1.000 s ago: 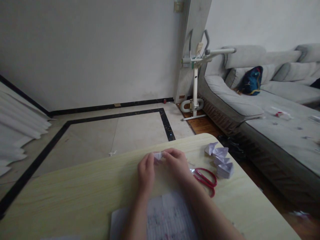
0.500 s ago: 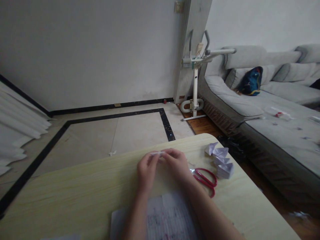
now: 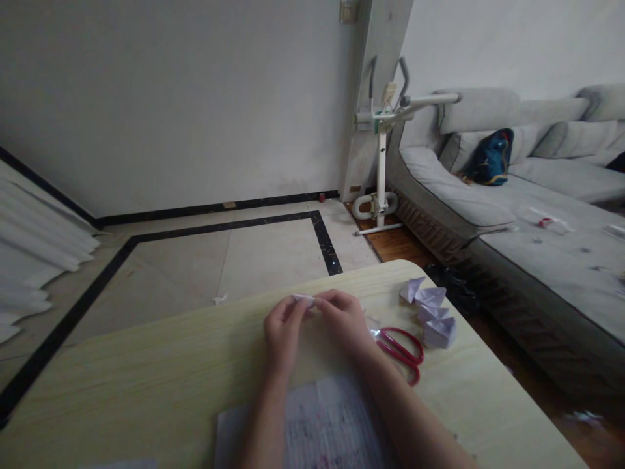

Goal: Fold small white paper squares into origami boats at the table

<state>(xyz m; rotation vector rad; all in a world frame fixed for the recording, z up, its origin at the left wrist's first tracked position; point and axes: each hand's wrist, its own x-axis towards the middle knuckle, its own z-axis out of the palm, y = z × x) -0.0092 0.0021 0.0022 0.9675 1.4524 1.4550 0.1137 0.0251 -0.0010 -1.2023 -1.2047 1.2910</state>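
Between the fingertips of both hands is a small piece of folded white paper (image 3: 303, 298), held just above the table near its far edge. My left hand (image 3: 284, 324) pinches its left side, and my right hand (image 3: 343, 319) grips the right end with thumb and fingers. Part of the paper is hidden behind the fingers. Right of my right wrist lie red-handled scissors (image 3: 403, 352), their blades partly covered by the hand. Several folded paper pieces (image 3: 430, 312) stand in a row beyond the scissors. Written-on lined paper (image 3: 322, 423) lies beneath my forearms.
The pale wooden table (image 3: 161, 384) has a rounded far right corner. Past it are a grey sofa (image 3: 551, 254) with a blue bag (image 3: 493, 157), and a white exercise machine (image 3: 381, 169). Another sheet's edge (image 3: 120, 464) shows at the bottom left.
The left end of the paper has tilted up and shows more of its surface. My left hand has shifted slightly left; the right hand stays nearly in place.
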